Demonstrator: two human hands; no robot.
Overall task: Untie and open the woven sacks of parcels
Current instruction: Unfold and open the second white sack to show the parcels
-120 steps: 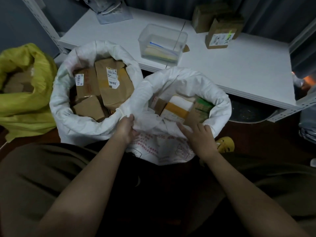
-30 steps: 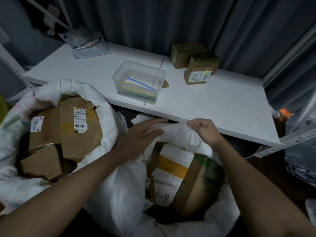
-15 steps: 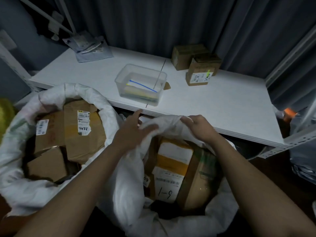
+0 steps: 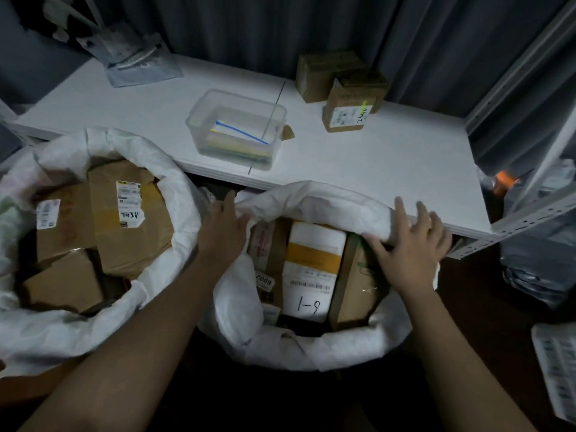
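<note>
Head view: two white woven sacks on floor, both open, rims rolled down. Left sack (image 4: 174,194) holds brown cartons. Right sack (image 4: 311,198) holds upright parcels, one white-and-yellow parcel (image 4: 313,269) marked "1-9". Left hand (image 4: 223,232) lies at the right sack's left rim, fingers mostly straight. Right hand (image 4: 411,241) presses the far right rim, fingers spread, thumb under the fold. White shelf (image 4: 389,157) directly behind both sacks, overhanging the right sack's far rim; carries clear plastic tub (image 4: 237,129) and two cardboard boxes (image 4: 349,101)
</note>
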